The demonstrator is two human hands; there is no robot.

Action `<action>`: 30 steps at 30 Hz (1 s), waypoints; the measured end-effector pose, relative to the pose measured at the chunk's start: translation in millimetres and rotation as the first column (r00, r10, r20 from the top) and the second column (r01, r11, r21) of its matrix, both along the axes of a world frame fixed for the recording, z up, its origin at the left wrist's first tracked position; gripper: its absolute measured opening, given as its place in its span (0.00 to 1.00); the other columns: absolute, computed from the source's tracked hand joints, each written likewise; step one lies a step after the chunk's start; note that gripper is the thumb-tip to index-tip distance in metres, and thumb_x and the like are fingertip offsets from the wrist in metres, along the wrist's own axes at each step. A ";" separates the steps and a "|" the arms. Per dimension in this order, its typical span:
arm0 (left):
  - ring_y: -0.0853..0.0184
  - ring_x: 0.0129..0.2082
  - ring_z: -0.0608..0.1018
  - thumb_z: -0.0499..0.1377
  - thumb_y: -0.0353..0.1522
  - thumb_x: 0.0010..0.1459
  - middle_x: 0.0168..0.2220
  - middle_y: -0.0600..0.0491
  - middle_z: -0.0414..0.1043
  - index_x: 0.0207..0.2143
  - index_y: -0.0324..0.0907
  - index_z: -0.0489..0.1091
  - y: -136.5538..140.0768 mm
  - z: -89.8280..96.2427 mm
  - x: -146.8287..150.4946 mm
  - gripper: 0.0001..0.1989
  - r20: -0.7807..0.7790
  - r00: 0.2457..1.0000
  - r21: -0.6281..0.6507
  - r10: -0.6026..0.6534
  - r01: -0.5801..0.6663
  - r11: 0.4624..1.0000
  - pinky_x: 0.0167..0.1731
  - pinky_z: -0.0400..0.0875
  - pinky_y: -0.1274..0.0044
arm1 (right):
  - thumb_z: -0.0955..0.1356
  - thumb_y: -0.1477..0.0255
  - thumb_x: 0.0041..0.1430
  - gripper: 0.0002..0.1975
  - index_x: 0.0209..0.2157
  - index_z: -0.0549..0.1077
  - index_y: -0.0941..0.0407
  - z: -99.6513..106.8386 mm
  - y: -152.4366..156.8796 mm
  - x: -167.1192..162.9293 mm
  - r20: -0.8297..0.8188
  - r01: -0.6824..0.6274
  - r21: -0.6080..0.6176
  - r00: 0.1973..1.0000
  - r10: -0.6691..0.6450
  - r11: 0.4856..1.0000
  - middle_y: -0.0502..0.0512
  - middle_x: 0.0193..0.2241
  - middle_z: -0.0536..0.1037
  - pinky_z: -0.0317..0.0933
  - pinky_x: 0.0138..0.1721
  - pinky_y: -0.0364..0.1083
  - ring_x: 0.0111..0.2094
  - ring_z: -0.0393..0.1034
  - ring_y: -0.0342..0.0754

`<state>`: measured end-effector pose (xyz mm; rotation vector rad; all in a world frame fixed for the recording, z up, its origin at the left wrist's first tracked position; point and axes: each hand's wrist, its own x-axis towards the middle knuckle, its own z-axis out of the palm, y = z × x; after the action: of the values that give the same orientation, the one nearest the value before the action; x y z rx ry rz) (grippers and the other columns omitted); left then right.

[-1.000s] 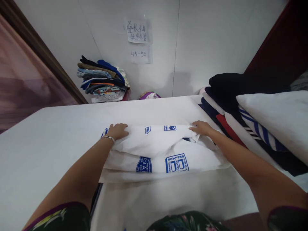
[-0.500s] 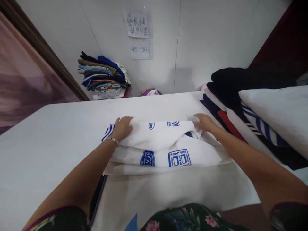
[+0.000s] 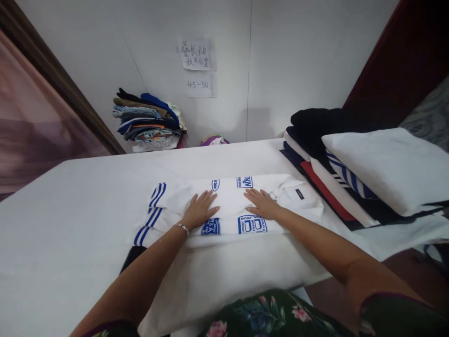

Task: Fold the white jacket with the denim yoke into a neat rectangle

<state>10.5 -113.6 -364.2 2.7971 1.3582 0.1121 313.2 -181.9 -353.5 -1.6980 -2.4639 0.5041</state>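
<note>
Apparently "TKN" (image 3: 246, 181) on white garment (image 3: 229, 200)

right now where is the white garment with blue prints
In the head view, the white garment lies near the middle on the white table, under the left hand and right hand, left of the clothes pile at right.

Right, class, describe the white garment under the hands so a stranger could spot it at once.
Find the white table before the grey wall. On it, the white garment lies beneath the left hand and right hand. Blue printed lettering sets it apart from the clothes piled at right.
</note>
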 end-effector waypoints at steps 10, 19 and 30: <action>0.55 0.66 0.54 0.45 0.45 0.64 0.66 0.47 0.51 0.64 0.46 0.57 -0.9 1.1 0.1 0.28 0.007 1.000 0.038 -0.004 0.003 0.999 0.62 0.48 0.56 | 0.56 0.55 0.66 0.30 0.64 0.55 0.55 16.6 3.6 59.4 0.039 0.374 0.104 0.924 -0.380 0.921 0.60 0.68 0.47 0.34 0.64 0.61 0.69 0.35 0.56; 0.57 0.67 0.54 0.45 0.45 0.65 0.67 0.48 0.50 0.64 0.45 0.57 -3.0 7.9 0.5 0.28 -0.024 1.000 0.023 0.002 -0.002 1.000 0.63 0.48 0.58 | 0.57 0.56 0.66 0.25 0.56 0.68 0.56 -2.2 -1.1 78.1 0.043 0.424 0.087 0.902 -0.429 0.901 0.61 0.64 0.58 0.44 0.62 0.59 0.66 0.47 0.58; 0.57 0.66 0.56 0.46 0.45 0.64 0.66 0.48 0.52 0.63 0.46 0.58 -1.8 6.3 0.4 0.28 -0.017 1.000 0.025 -0.004 0.005 1.000 0.62 0.50 0.58 | 0.57 0.57 0.65 0.27 0.61 0.60 0.56 -3.0 18.8 100.6 0.067 0.569 0.103 0.814 -0.576 0.816 0.62 0.67 0.52 0.36 0.63 0.62 0.67 0.41 0.58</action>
<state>11.0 -115.5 -357.9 2.8278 1.3633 0.1071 413.7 -163.1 -356.5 -2.3318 -1.8277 0.2486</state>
